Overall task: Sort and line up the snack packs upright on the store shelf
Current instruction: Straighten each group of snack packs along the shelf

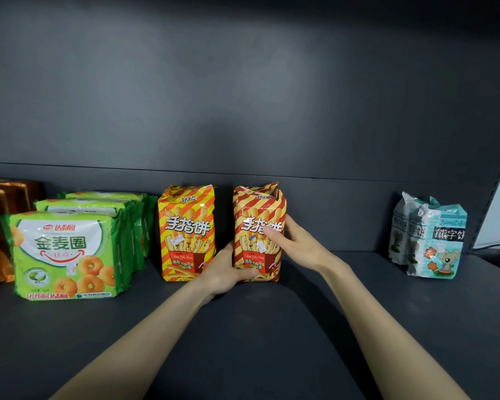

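Observation:
A red-and-yellow striped finger-biscuit pack (254, 206) stands upright in the middle of the dark shelf (272, 327). My left hand (228, 269) grips its lower left corner, and my right hand (298, 241) holds its right side with the thumb across the front. A lighter yellow-and-orange striped pack (186, 232) of the same snack stands upright just to its left, apart from my hands. Three green ring-biscuit packs (67, 255) stand in a row one behind another at the left. Pale blue bear-biscuit packs (433, 241) stand at the right.
Brown-orange packs (0, 226) sit at the far left edge. The dark back wall (243, 96) rises behind everything. The shelf's right end panel (497, 197) stands just past the blue packs. Bare shelf lies between the striped pack and the blue packs, and in front.

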The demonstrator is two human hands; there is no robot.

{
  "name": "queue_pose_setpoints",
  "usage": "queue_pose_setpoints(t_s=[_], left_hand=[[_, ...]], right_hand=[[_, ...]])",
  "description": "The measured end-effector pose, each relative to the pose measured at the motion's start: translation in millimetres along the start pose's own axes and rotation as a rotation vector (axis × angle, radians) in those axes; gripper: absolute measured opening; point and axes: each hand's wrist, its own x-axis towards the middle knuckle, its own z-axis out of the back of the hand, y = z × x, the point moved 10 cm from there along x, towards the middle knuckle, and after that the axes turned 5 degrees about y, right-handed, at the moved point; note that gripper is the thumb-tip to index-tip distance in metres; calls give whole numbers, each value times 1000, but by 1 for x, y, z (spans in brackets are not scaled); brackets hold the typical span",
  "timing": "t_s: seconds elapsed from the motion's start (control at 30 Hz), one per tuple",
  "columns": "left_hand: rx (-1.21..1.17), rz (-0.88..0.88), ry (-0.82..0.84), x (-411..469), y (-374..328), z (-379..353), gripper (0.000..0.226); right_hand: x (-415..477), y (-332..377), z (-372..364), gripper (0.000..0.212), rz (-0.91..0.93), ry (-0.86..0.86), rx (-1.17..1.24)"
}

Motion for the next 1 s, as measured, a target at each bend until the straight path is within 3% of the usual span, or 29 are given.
queue_pose_setpoints(t_s=[0.37,1.0], left_hand=[[-57,-158,-119,3,-29,12,100],[-91,-142,-78,7,-28,9,93]], right_hand=[[-4,16,3,75,80,-39,-32],[12,18,18,88,47,-9,-23]])
